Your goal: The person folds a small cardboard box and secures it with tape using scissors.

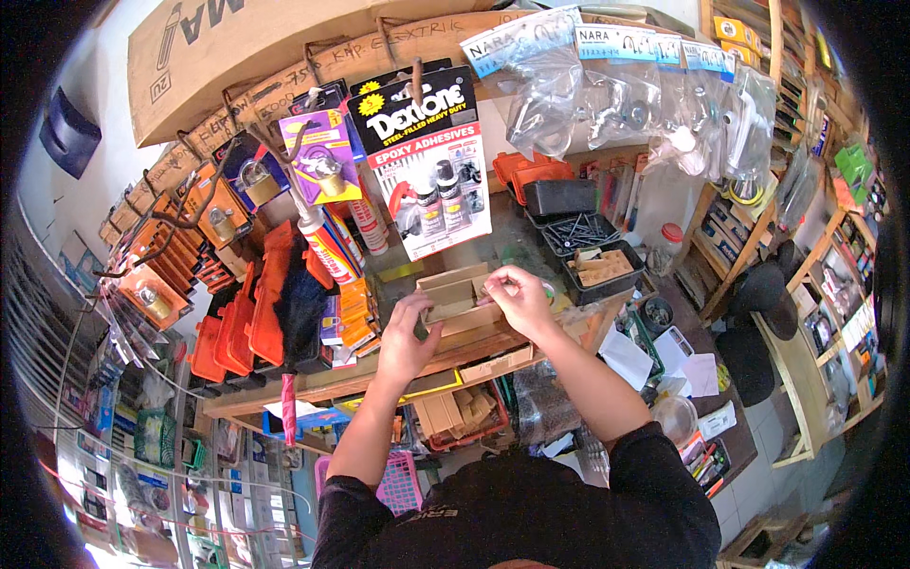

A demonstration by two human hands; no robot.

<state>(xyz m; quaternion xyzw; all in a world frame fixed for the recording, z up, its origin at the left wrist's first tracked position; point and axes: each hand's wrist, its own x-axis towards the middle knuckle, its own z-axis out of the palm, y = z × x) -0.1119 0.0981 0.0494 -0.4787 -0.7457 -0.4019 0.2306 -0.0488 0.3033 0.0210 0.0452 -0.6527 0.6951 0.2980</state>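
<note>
A small open brown cardboard box (464,321) lies on the wooden counter in front of me. My left hand (408,339) grips its left end, thumb at the near side and fingers over the far side. At the right end, my right hand (519,300) is closed in a pinch near the box's upper edge. Whatever sits between those fingertips is too small to make out. Inside the box, upright cardboard pieces or flaps show. Just beyond it hangs a blister card of adhesive tubes (434,197).
Black bins with screws (576,233) and small tan boxes (604,268) stand to the right. Orange-lidded cases (270,294) and a white-and-red tube (327,248) are on the left. Padlocks (256,183) and bagged taps (626,109) hang above. A pink basket (399,482) is below the counter.
</note>
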